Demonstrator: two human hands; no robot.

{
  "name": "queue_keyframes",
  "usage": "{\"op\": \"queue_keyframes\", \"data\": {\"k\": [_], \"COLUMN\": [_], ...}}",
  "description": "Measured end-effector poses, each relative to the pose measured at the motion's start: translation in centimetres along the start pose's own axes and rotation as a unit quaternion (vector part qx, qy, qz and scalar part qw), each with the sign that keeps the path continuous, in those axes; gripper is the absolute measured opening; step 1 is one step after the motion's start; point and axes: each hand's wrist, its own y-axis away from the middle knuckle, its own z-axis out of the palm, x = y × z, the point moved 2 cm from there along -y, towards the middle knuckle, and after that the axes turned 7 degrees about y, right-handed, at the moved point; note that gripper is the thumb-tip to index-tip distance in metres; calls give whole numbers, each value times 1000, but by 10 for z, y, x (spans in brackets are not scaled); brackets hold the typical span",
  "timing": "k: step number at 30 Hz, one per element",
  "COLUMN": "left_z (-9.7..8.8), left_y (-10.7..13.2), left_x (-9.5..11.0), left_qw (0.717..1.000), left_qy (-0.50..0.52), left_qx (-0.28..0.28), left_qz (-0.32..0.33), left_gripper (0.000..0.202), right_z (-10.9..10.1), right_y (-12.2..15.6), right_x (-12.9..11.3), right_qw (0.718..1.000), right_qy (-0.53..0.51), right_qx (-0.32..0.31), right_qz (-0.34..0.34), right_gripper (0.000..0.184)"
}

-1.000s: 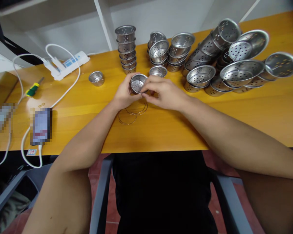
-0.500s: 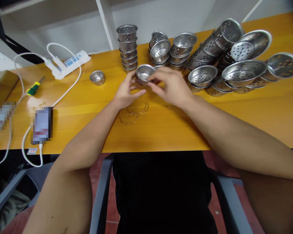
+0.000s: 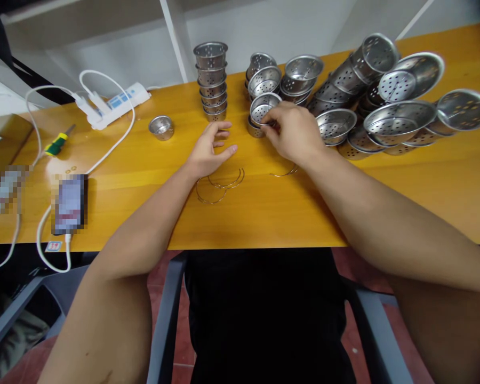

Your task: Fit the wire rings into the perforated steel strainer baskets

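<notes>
My right hand [image 3: 294, 130] pinches the near right rim of a small perforated metal cup [image 3: 262, 109]. That cup sits on or just over another metal cup [image 3: 255, 129], whose lower wall shows beneath it. My left hand [image 3: 211, 149] hovers over the table to the left, fingers apart and curved, with nothing in it. Thin wire rings [image 3: 212, 202] lie below my left hand, and another bent wire [image 3: 284, 174] lies under my right wrist, partly covered.
Behind my left hand rises a stack of perforated cups [image 3: 211, 80]. Tilted stacks of larger cups [image 3: 400, 122] crowd the right. On the left are a single small cup [image 3: 161, 128], a power strip [image 3: 120, 106], a screwdriver [image 3: 60, 141] and a cabled phone [image 3: 70, 205].
The small cup has moved right, out from between both hands, to the other cup. My right hand moved right with it, while my left hand let go and stayed almost in place.
</notes>
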Motion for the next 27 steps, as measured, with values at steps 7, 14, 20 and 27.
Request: {"op": "queue_keyframes", "data": {"k": [7,14,20,27], "left_z": [0,2,-2,-47], "left_y": [1,1,0,-6], "left_x": [5,5,8,23], "left_qw": [1000,1000,999,969], "left_qy": [-12,-16,-31,-163], "left_qx": [-11,-3,-1,185], "left_qz": [9,12,19,21], "left_gripper": [59,55,55,56], "right_z": [7,5,6,9], "right_y": [-1,1,1,2], "right_x": [6,0,5,17], "right_qw": [1000,1000,1000,1000], "right_qy": [8,-10,22,-4], "right_qx": [-26,-13,-8,-1], "right_qz": [2,-11,11,-9], "right_gripper": [46,49,50,51]}}
